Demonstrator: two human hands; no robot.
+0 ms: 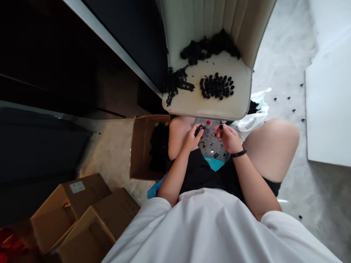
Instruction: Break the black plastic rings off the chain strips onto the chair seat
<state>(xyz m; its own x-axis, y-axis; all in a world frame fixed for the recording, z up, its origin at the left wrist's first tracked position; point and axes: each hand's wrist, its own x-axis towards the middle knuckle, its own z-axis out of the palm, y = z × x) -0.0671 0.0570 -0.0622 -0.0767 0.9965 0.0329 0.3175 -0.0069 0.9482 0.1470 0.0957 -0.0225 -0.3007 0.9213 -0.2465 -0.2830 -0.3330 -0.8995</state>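
My left hand [192, 137] is closed around some black plastic scrap [200, 129] with thin, lattice-like bits. Between the thumb and finger of my right hand [229, 138] I pinch a small round black part [221, 126]. Both hands are between my knees, just below the front edge of a cream chair [208, 107]. On the seat sits a cluster of similar small black parts [216, 87]. Beside that cluster is a tangle of black plastic frames [178, 84], and a heap of dark pieces [211, 46] lies against the backrest.
An open cardboard box [141, 146] with black material stands left of my leg. A white plastic bag [253, 113] is by my right knee. Small black parts [294, 110] are scattered on the floor. More cartons [82, 195] stand lower left; a white block [329, 109] is at right.
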